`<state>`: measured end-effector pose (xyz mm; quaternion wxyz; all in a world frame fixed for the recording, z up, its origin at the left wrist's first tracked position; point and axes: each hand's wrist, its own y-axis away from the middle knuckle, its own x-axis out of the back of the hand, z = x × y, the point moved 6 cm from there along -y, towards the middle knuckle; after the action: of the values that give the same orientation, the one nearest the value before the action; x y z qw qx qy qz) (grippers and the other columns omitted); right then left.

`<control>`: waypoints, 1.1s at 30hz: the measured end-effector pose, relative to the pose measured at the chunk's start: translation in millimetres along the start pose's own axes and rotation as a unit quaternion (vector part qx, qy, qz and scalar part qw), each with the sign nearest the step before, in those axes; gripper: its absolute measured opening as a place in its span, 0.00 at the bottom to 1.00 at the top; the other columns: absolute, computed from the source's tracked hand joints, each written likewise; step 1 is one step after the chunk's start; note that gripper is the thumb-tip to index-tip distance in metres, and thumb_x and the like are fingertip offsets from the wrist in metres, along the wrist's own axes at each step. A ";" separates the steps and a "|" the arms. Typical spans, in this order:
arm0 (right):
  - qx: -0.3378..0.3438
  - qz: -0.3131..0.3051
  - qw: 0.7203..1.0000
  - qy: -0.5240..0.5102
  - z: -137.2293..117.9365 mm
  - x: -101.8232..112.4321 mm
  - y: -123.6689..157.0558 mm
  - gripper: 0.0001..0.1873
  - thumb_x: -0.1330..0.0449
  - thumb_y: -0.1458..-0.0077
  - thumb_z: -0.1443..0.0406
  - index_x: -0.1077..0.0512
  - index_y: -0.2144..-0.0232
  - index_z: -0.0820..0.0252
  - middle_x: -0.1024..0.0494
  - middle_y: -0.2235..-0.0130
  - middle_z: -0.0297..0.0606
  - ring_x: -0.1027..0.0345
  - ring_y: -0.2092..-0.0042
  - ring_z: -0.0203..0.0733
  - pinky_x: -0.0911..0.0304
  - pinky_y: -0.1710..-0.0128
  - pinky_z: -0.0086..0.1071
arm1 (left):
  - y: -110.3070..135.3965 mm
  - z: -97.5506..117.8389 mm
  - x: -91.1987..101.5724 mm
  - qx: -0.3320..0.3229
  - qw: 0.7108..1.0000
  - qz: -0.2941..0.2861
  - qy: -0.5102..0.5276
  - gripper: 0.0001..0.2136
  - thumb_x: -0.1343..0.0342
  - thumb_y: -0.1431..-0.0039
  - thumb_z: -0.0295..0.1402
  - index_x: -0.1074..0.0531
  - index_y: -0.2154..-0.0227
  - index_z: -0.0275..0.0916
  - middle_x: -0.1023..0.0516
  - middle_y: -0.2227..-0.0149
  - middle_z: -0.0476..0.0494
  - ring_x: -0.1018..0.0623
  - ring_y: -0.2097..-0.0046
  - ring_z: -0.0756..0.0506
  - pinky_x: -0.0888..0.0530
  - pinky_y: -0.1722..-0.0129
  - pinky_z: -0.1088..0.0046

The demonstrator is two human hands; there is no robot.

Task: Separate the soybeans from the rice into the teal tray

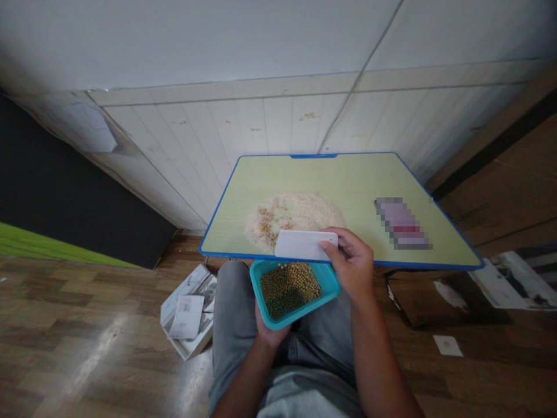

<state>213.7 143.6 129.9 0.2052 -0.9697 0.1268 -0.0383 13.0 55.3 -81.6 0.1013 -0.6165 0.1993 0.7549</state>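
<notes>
My left hand (270, 332) supports a teal plastic basin (331, 288) from below, just under the table's near edge. Many small round tan beans (290, 287) lie in it, and a few sit near its far rim. In my right hand (354, 264), pinched between thumb and fingers, is a flat white rectangular scraper (300, 244). It stands on edge at the table's front, above the basin. Beyond it spreads a layer of pale, rice-like grains (315, 209), with orange-yellow kernels (266, 222) scattered on its left side. The scraper hides part of the grains.
The pale green folding table (357, 174) has a blue rim and stands near a white panelled wall (278, 122). A pixelated flat object (402, 223) lies at its right. Below left is an open white box (191, 316); a brown carton (422, 299) sits below right.
</notes>
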 end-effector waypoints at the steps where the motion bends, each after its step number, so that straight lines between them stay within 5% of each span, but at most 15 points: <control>1: 0.001 0.009 1.000 -0.003 -0.4 0.6 0.1 0.07 0.28 0.40 0.60 0.14 0.60 0.52 0.10 0.62 0.36 0.15 0.62 0.44 0.21 0.62 0.34 | -0.4 -0.1 -0.5 0.001 1.000 0.000 0.000 0.31 0.65 0.22 0.40 0.13 0.43 0.52 0.14 0.35 0.48 0.24 0.26 0.44 0.54 0.18 0.56; 9: -0.013 0.120 0.993 -0.010 0.5 8.6 2.2 0.10 0.26 0.43 0.59 0.15 0.59 0.54 0.10 0.63 0.37 0.16 0.63 0.45 0.21 0.63 0.35 | 3.4 0.6 -8.1 0.001 1.000 -0.011 0.005 0.30 0.64 0.22 0.37 0.13 0.42 0.51 0.11 0.39 0.45 0.20 0.29 0.43 0.49 0.18 0.55; 20: -0.007 0.083 0.996 0.027 -2.1 0.8 8.9 0.10 0.28 0.42 0.60 0.13 0.58 0.55 0.10 0.64 0.37 0.14 0.64 0.45 0.21 0.63 0.34 | -2.5 -1.2 -1.1 -0.006 1.000 -0.016 0.025 0.33 0.68 0.20 0.43 0.12 0.44 0.50 0.11 0.39 0.49 0.16 0.33 0.41 0.59 0.16 0.53; 33: -0.045 0.199 0.979 0.027 10.3 24.1 -1.6 0.16 0.27 0.45 0.57 0.16 0.57 0.60 0.09 0.61 0.44 0.12 0.60 0.52 0.19 0.62 0.39 | 1.0 -0.8 -5.9 -0.002 1.000 0.005 0.021 0.32 0.65 0.19 0.39 0.09 0.52 0.50 0.07 0.45 0.48 0.11 0.42 0.43 0.41 0.19 0.54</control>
<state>238.6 142.8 121.7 0.1610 -0.9320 0.3243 -0.0173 14.6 54.6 -75.9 0.0919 -0.6316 0.2029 0.7426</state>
